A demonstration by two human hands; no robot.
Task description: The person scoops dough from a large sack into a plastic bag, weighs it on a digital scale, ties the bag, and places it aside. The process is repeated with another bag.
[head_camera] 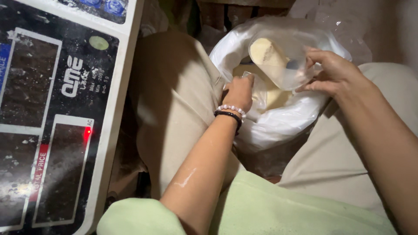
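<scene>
Head view
Left hand: reached down into the big bag, fingers closed on what looks like a clear scoop; only its rim shows, so the grip is a judgement.
Right hand: pinching the small bag by its mouth, holding it tilted over the big bag.
Small bag: clear plastic, partly filled with pale yellow powder gathered at its far end.
Big bag: white, wide open, wedged between the knees; more of the same powder lies inside, right under the small bag.
Progress: some powder is in the small bag already; much of it is empty. More scooping seems left, and the mouth is not closed.
Scale: to the left, well apart from both bags, dusty black panel with a red light on; nothing visible on the part shown.
Wrist: bead bracelet and a dark band beside it on the left arm.
In the way: the left forearm crosses the lap, and the left knee stands between bags and scale.
Background: dark, unclear.
</scene>
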